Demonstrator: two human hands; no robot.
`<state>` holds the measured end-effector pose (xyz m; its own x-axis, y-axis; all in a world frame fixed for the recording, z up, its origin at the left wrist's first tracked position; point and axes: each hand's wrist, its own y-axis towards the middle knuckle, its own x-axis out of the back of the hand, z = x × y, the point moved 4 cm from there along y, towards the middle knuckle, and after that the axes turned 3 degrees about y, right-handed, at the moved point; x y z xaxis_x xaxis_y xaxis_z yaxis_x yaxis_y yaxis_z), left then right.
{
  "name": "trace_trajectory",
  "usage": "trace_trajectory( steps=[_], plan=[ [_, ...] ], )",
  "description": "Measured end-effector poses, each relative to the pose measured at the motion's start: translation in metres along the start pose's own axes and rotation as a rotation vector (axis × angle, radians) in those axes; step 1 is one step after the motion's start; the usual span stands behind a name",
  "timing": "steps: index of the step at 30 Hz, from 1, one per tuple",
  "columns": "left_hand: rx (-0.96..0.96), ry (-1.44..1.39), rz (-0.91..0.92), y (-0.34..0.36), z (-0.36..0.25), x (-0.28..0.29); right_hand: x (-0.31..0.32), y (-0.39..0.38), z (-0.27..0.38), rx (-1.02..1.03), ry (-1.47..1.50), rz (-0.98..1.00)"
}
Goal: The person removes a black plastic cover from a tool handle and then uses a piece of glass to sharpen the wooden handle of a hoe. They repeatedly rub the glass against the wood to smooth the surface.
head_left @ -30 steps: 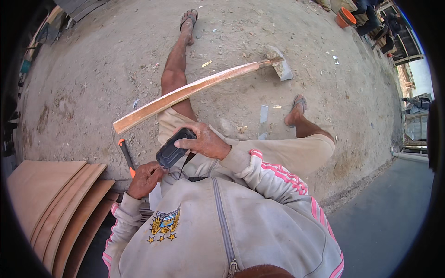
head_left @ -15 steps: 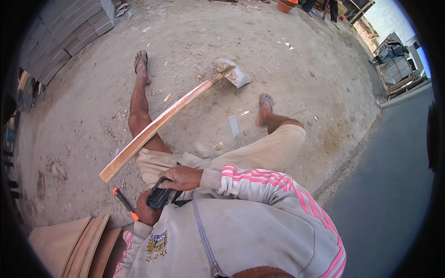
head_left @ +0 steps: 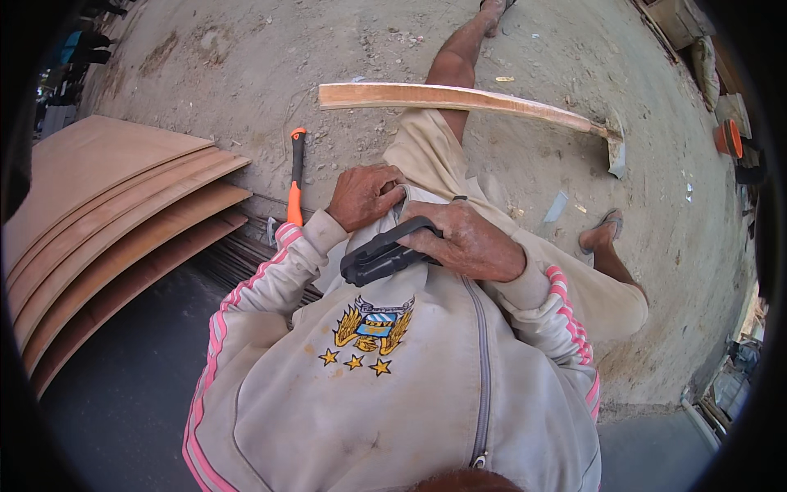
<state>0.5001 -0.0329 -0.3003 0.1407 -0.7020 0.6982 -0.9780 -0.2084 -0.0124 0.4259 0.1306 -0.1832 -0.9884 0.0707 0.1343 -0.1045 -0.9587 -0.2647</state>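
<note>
My right hand [head_left: 471,239] is closed around a black holder with a looped strap [head_left: 385,252], held against the front of my grey jacket [head_left: 393,402]. Beside it, my left hand [head_left: 366,197] has its fingers curled in on the pale cloth at the jacket's hem [head_left: 403,197]; its fingertips are partly hidden. Left of that hand lies a tool with an orange and black handle [head_left: 297,172], its other end partly covered by my sleeve. A hoe with a thick wooden handle [head_left: 443,97] rests across my left leg, its dirty metal blade [head_left: 616,152] to the right.
Curved plywood sheets [head_left: 123,176] are stacked at the left, with thin metal rods [head_left: 266,250] beside them. Sandy ground [head_left: 377,49] spreads ahead, with a small grey flat piece [head_left: 556,207] near my right foot. An orange bucket [head_left: 727,139] stands far right.
My view has swung left, bringing the plywood and orange-handled tool further in. My left hand has come out from behind the black holder to the jacket hem; my right hand keeps the holder.
</note>
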Motion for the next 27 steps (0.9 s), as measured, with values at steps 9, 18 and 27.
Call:
trace_trajectory(
  steps=[9, 18, 27],
  plan=[
    [-0.014, 0.371, 0.341, 0.006, 0.015, 0.007, 0.038, 0.024, -0.028, 0.232, -0.568, -0.315],
    [0.406, 0.019, 0.572, -0.025, 0.022, 0.011, 0.017, 0.037, -0.043, 0.249, -0.702, -0.054],
    [0.266, 0.018, 0.548, -0.014, 0.005, 0.045, -0.017, 0.046, 0.009, 0.275, -1.006, -0.027]
  ],
)
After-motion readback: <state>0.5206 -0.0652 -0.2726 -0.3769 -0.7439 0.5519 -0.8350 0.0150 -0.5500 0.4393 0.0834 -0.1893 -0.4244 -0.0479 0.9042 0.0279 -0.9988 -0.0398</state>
